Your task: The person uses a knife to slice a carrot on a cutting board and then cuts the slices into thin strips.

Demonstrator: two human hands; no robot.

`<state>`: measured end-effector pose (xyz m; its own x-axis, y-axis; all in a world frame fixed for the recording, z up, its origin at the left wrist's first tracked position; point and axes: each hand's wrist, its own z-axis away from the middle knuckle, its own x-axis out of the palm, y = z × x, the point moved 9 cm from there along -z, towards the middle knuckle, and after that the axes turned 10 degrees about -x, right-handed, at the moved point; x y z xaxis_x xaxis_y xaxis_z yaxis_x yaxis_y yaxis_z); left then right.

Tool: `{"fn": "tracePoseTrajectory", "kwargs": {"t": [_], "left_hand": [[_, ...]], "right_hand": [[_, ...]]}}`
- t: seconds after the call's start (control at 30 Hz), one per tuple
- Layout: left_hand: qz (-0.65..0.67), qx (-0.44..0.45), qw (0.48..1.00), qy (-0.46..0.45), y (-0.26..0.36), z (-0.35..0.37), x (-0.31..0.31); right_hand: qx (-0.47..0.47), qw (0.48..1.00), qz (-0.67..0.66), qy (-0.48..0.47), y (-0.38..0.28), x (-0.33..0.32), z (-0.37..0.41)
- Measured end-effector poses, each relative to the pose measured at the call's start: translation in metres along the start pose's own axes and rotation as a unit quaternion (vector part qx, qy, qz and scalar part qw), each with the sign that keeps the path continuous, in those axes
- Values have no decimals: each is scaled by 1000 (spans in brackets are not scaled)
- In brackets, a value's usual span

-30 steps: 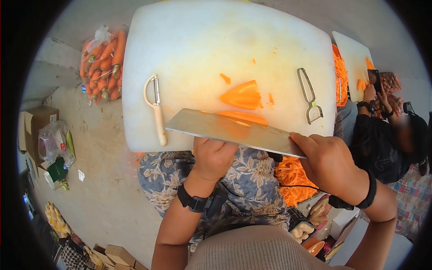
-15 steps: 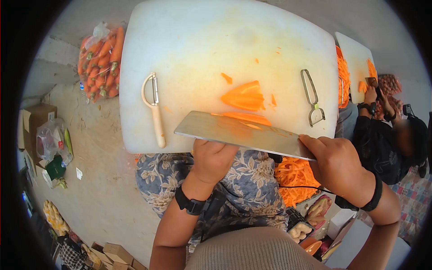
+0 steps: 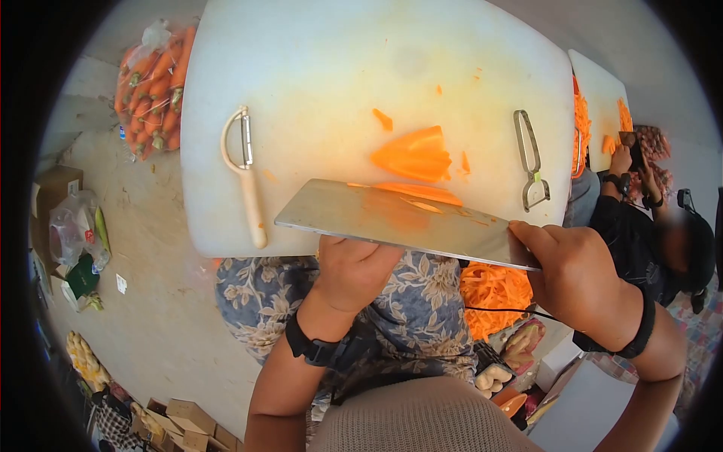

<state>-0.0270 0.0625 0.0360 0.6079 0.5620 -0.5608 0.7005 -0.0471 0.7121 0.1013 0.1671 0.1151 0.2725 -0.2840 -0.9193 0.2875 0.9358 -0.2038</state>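
Along far edge of cleaver [image 3: 399, 222], near front of cutting board [image 3: 316, 83]: carrot slices [image 3: 422, 193], partly hidden. Right hand [image 3: 576, 271] clamped on cleaver's right end, index finger laid on blade. Left hand [image 3: 354, 271] just below blade, fingertips hidden; cannot tell what they grip. Sound practice: curl fingertips clear of edge, keep blade steady. Just beyond slices, carrot chunk [image 3: 413, 154]; farther out, pale-handled peeler [image 3: 252, 203] left, metal peeler [image 3: 536, 191] right, both clear of blade.

And there's the knife [image 3: 392, 220], broad and orange-smeared, slanting across the board's [image 3: 301, 75] near edge, carrot slice [image 3: 425, 193] at its far side, tapered chunk [image 3: 413, 155] just beyond.
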Motion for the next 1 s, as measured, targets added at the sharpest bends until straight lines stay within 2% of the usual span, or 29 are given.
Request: {"fn": "tracePoseTrajectory", "kwargs": {"t": [0.17,0.23,0.37,0.53,0.77,0.83,0.93,1.0], "left_hand": [[5,6,1000,-4,4,-5,1],[4,5,1000,21,3,-6,-2],[6,7,1000,24,5,-10,-2],[11,10,1000,20,1,-9,2],[-8,13,1000,16,4,-9,4],[-56,44,996,52,11,-6,-2],[-32,30,999,26,7,-2,2],[-43,29,998,29,8,-1,1]], "right_hand": [[1,999,-35,-5,3,7,-12],[-31,998,-46,-27,2,16,-31],[-14,997,-68,-40,15,30,-37],[-23,993,-114,13,22,38,-46],[-42,996,-72,22,9,21,-39],[-32,999,-18,30,-4,8,-26],[20,998,-48,-21,-10,5,-7],[22,999,-46,-14,-12,6,1]]}}
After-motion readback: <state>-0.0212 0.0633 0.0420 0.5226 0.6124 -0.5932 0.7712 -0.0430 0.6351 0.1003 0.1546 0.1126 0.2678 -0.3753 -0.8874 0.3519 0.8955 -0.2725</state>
